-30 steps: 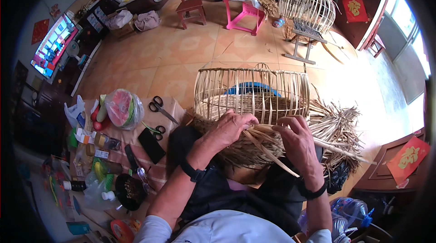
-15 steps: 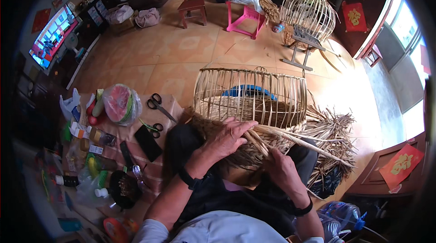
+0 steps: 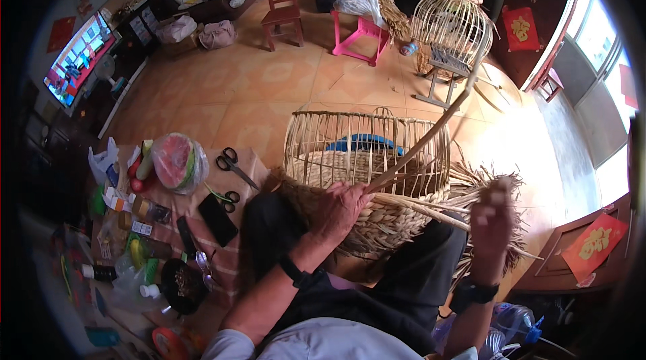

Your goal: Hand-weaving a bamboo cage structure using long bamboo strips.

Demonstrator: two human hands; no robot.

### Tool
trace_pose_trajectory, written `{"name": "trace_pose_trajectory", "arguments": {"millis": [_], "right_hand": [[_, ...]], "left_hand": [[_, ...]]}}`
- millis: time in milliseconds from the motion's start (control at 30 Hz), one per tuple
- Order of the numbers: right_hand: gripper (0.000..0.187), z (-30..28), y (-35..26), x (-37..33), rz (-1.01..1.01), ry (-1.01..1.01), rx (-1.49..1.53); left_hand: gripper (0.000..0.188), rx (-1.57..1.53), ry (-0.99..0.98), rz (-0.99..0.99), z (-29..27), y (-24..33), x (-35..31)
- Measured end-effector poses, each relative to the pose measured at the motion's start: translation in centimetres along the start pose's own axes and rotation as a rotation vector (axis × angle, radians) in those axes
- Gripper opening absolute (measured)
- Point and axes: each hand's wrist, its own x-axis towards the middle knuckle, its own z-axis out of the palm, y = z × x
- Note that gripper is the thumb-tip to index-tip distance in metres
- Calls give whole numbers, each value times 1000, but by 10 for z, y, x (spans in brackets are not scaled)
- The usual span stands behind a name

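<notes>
A: Step?
B: Weaving, likely. Left hand (image 3: 340, 209) grips strips (image 3: 404, 201) at near wall of basket (image 3: 383, 225); right hand (image 3: 493, 217), right of basket, too blurred to tell.
A: Next?
B: Probably needs steady strip tension.

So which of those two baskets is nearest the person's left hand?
The near basket, at the left hand, its lower wall densely woven; the far basket, across the room, shows open ribs.
</notes>
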Motion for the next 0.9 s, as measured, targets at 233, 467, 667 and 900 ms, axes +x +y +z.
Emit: {"name": "trace_pose_trajectory", "arguments": {"millis": [233, 467, 667, 900], "right_hand": [[34, 11, 111, 46, 102, -235, -1544], [34, 26, 120, 78, 217, 96, -922], [36, 29, 112, 90, 213, -34, -1054], [24, 14, 79, 116, 238, -131, -1072]], "left_hand": [[10, -2, 7, 63, 12, -17, -6], [9, 9, 11, -12, 5, -4, 2], [11, -78, 16, -111, 11, -9, -7], [14, -10, -90, -148, 61, -6, 1]]}}
